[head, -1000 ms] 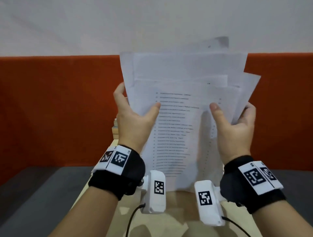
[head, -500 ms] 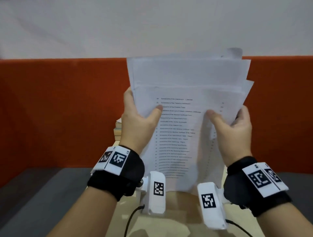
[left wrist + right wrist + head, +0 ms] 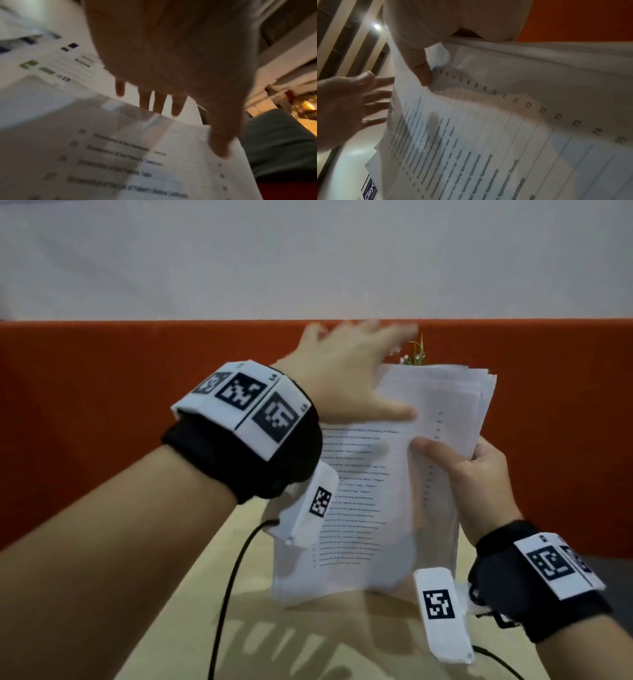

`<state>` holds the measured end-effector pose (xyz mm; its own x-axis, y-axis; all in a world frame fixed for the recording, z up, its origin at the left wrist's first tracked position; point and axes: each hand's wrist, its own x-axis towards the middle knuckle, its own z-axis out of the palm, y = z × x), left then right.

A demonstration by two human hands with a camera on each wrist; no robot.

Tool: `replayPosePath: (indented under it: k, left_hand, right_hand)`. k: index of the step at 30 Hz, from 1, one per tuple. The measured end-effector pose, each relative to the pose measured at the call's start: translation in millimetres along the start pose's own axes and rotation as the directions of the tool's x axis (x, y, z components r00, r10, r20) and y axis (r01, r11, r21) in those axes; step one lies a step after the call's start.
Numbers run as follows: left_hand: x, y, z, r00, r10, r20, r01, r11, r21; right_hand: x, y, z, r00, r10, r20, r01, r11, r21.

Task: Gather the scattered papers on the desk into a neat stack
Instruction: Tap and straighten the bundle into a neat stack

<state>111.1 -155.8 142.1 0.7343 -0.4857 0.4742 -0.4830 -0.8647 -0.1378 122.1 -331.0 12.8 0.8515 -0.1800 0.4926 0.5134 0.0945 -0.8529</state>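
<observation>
A stack of printed white papers [image 3: 370, 498] stands upright with its bottom edge on the light wooden desk [image 3: 308, 638]. My right hand [image 3: 448, 455] grips the stack's right edge, thumb on the front sheet and fingers behind. Raised at the stack's top left corner, my left hand [image 3: 390, 371] has straight spread fingers, blurred by motion, and its thumb lies on the front sheet. In the left wrist view the thumb [image 3: 219, 148] touches the printed page [image 3: 120, 162]. The right wrist view shows my right thumb [image 3: 419, 70] pressing the papers [image 3: 488, 135] and the left hand [image 3: 347, 105] at their far edge.
An orange partition [image 3: 102, 405] runs behind the desk, under a pale wall. A small plant [image 3: 416, 354] peeks above the papers. Black cables [image 3: 233, 577] trail from the wrist cameras over the desk. Grey floor [image 3: 609, 583] lies to the right.
The stack has come down from mid-air and stands on the desk, its sheets more aligned. My left hand let go of the left edge and rose to the top corner, fingers spread.
</observation>
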Motion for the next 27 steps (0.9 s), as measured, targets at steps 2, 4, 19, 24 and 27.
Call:
replayPosePath:
  k: [2, 4, 19, 24, 27]
  left_hand:
    - [3, 2, 1, 0.999, 0.013, -0.044, -0.013, 1.000, 0.008]
    - [5, 5, 4, 0.993, 0.020, 0.114, -0.020, 1.000, 0.000]
    - [-29, -61, 21, 0.914, -0.372, -0.159, 0.208, 0.769, -0.604]
    - [-67, -57, 67, 0.774, -0.625, -0.105, 0.106, 0.291, -0.951]
    - [-83, -48, 99, 0.679, -0.731, -0.072, 0.081, 0.172, -0.982]
  right_hand:
    - [-1, 0, 0, 1.000, 0.006, 0.002, -0.006, 1.000, 0.008]
    - [-2, 0, 0, 1.000, -0.001, 0.006, 0.001, 1.000, 0.007]
    - [0, 16, -41, 0.993, 0.043, -0.112, -0.064, 0.979, -0.191]
    - [11, 23, -42, 0.981, 0.138, -0.134, -0.142, 0.990, -0.018]
    - [4, 25, -30, 0.986, 0.047, -0.159, -0.056, 0.997, -0.057]
